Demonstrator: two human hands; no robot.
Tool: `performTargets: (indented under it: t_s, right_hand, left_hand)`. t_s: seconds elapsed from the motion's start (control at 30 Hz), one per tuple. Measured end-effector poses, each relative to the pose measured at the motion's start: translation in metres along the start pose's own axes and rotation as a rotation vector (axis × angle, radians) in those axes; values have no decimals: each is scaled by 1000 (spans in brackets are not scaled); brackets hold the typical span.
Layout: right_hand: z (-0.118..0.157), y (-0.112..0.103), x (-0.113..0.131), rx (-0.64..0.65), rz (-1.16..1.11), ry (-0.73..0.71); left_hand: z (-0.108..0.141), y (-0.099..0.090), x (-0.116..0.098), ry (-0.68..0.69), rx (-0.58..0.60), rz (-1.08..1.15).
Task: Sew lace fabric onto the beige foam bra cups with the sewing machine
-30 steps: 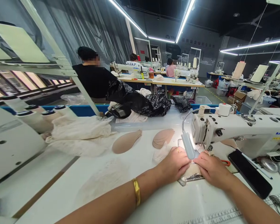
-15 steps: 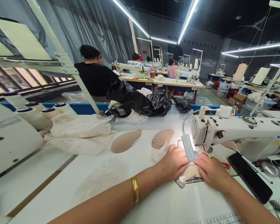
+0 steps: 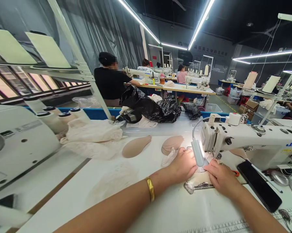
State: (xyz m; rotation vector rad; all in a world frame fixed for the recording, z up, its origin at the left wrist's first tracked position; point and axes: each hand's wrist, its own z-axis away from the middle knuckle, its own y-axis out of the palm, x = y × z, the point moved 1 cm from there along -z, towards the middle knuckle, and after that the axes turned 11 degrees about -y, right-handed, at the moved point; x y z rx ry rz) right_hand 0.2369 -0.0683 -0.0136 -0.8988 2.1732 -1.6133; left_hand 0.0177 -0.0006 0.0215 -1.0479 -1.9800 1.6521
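At the white sewing machine (image 3: 245, 139), my left hand (image 3: 183, 165) is closed with bent fingers on a pale fabric piece (image 3: 201, 179), left of the needle area. On the near right side of the needle, my right hand (image 3: 221, 176) presses its closed fingertips on the same fabric. A grey lamp (image 3: 197, 153) on a bendable neck lights this spot and hides part of the fabric and the fingertips. Sheer whitish lace (image 3: 169, 158) lies against the far side of my left hand. Beige pads (image 3: 171, 145) are stacked just behind it.
Another beige pad (image 3: 136, 147) lies farther left, near crumpled cream lace (image 3: 94, 132) and thread cones (image 3: 63, 116). At right are a black phone (image 3: 259, 186), an orange-handled tool (image 3: 235, 173) and a ruler strip (image 3: 223, 225). Black plastic bags (image 3: 157, 108) lie beyond the table, near a seated co-worker (image 3: 109, 81).
The view has turned slightly left, so the scene sits farther right. Both hands stay on the fabric by the needle, with little movement. The co-worker's arm now reaches toward their table.
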Motion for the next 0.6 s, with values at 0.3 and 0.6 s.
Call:
performTargets:
  t_s: [0.3,0.6]
  right_hand:
    - [4,-16,6,-91,-120,224]
    - [-20,49,79,-517,-1320,406]
  left_hand:
    - [8,-9,9,-179,52,41]
    - [101,5,-29,-261,73,799]
